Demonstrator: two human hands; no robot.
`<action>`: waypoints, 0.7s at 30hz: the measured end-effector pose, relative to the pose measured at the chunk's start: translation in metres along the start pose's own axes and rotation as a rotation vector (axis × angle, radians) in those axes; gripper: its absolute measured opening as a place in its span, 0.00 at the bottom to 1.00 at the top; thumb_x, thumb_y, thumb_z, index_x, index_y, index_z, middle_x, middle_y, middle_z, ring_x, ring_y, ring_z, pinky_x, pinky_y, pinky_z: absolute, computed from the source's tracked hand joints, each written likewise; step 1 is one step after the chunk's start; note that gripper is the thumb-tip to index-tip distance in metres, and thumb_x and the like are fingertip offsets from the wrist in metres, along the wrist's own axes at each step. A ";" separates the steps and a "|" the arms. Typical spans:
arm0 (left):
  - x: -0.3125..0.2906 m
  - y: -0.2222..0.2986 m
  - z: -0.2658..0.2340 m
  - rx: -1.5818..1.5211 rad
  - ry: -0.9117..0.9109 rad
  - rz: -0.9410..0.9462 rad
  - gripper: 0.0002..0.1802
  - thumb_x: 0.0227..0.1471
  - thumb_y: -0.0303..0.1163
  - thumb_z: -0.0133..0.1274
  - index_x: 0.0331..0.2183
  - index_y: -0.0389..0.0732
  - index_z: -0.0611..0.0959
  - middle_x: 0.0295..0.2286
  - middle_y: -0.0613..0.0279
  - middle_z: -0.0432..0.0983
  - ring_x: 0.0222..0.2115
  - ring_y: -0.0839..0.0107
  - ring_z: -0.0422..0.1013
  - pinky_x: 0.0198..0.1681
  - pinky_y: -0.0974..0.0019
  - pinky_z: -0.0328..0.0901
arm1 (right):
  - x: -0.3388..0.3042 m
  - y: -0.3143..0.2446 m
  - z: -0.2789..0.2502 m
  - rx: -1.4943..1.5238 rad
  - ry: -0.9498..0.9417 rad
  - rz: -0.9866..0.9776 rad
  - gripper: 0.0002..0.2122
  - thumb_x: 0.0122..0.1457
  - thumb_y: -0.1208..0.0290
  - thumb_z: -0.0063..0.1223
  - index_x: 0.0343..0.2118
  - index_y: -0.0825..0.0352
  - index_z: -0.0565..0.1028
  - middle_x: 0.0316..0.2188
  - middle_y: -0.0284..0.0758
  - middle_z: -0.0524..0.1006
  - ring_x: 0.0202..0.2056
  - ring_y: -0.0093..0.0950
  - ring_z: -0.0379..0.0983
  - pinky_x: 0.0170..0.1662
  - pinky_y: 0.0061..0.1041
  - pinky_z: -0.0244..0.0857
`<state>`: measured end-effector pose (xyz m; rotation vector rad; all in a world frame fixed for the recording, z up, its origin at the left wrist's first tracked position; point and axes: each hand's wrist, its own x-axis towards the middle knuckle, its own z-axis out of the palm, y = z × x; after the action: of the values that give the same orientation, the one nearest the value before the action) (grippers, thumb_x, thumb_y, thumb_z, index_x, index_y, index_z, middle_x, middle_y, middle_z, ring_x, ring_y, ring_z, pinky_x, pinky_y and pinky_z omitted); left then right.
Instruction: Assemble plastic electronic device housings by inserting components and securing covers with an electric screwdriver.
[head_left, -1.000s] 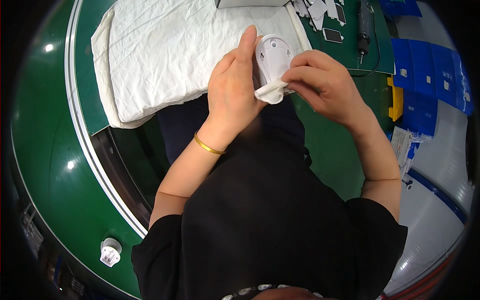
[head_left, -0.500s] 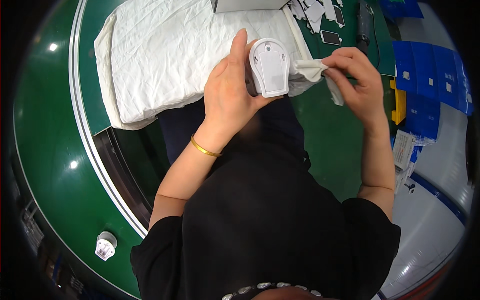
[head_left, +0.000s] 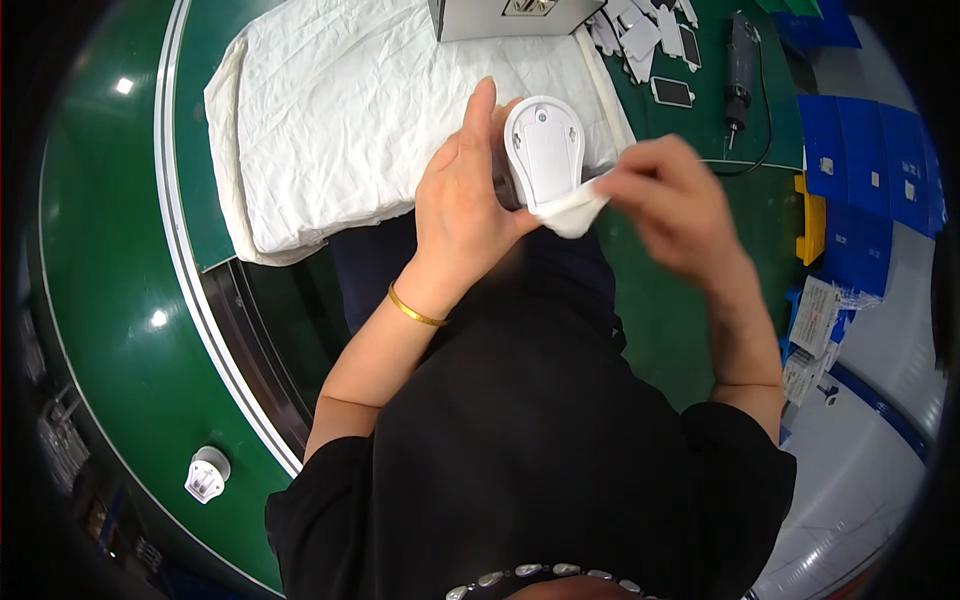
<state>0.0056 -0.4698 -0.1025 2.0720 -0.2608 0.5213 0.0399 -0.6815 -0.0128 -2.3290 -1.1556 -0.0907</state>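
My left hand [head_left: 465, 195] grips a white plastic device [head_left: 545, 150] from its left side, in front of the padded white cloth. The device's rounded back faces up, with a small screw hole near the top and a flat panel in the middle. A white wiping cloth [head_left: 572, 213] is pinched in my right hand [head_left: 665, 200], which is blurred. This cloth lies against the lower right edge of the device. My left fingers are mostly hidden behind the device.
A padded white cloth [head_left: 320, 130] covers much of the green bench, with a grey metal box [head_left: 520, 22] at its far edge. Far right lie white parts, small screen units [head_left: 672, 92] and an electric screwdriver [head_left: 739, 75]. Blue bins [head_left: 850, 150] stand right; another white device [head_left: 207, 475] sits lower left.
My right hand has moved left and slightly down, bringing the wiping cloth from beside the device onto its lower edge. My left hand still holds the device.
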 end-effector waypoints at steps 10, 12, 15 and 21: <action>-0.002 -0.002 0.001 -0.068 -0.066 -0.076 0.64 0.33 0.40 0.74 0.63 0.31 0.53 0.49 0.50 0.75 0.45 0.56 0.75 0.46 0.62 0.71 | 0.019 -0.009 0.046 0.119 0.098 -0.033 0.10 0.47 0.84 0.59 0.34 0.67 0.79 0.32 0.36 0.74 0.32 0.35 0.71 0.34 0.29 0.66; -0.002 -0.004 0.000 -0.027 -0.032 -0.044 0.63 0.33 0.41 0.74 0.62 0.28 0.55 0.45 0.52 0.78 0.40 0.58 0.76 0.43 0.63 0.71 | 0.021 0.000 0.035 0.156 0.024 -0.048 0.10 0.48 0.83 0.59 0.34 0.67 0.79 0.32 0.36 0.74 0.33 0.35 0.71 0.35 0.29 0.67; 0.001 -0.001 0.000 0.000 -0.029 -0.011 0.64 0.30 0.41 0.75 0.62 0.27 0.56 0.46 0.50 0.78 0.40 0.59 0.76 0.42 0.63 0.71 | 0.031 0.032 0.019 0.050 0.116 0.063 0.06 0.54 0.80 0.57 0.35 0.68 0.79 0.33 0.37 0.75 0.33 0.32 0.72 0.37 0.27 0.67; -0.001 -0.004 0.000 0.027 -0.069 -0.057 0.65 0.29 0.41 0.76 0.61 0.27 0.56 0.43 0.51 0.78 0.38 0.58 0.76 0.40 0.62 0.72 | 0.067 0.035 0.041 0.366 -0.013 0.253 0.07 0.58 0.74 0.57 0.38 0.69 0.79 0.34 0.33 0.76 0.34 0.21 0.72 0.36 0.20 0.65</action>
<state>0.0063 -0.4679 -0.1062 2.1200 -0.2359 0.4213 0.1015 -0.6303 -0.0435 -2.1243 -0.7961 0.2108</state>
